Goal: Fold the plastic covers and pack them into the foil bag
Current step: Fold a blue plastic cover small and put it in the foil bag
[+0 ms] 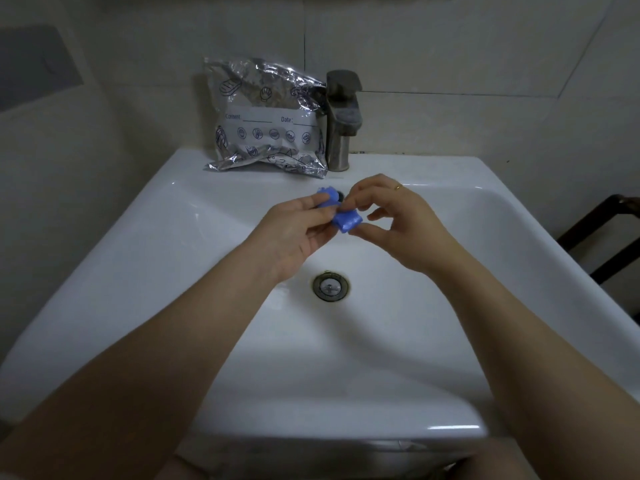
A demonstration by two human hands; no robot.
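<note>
Over the basin I hold small, tightly folded blue plastic covers between both hands. My left hand [294, 233] pinches one blue piece [329, 197] at its fingertips. My right hand [401, 223], with a ring on one finger, pinches a second folded blue piece [349, 221] between thumb and fingers. The two pieces touch where the hands meet; whether they are joined I cannot tell. A crinkled silver foil bag [266, 119] with printed icons and the words "Content" and "Date" leans upright at the sink's back ledge, left of the tap.
The white ceramic sink [145, 271] fills the view, with a metal drain [330, 285] at its centre below my hands. A steel tap [343, 119] stands right of the bag. Tiled wall behind. A dark wooden frame [606, 233] sits at the right edge.
</note>
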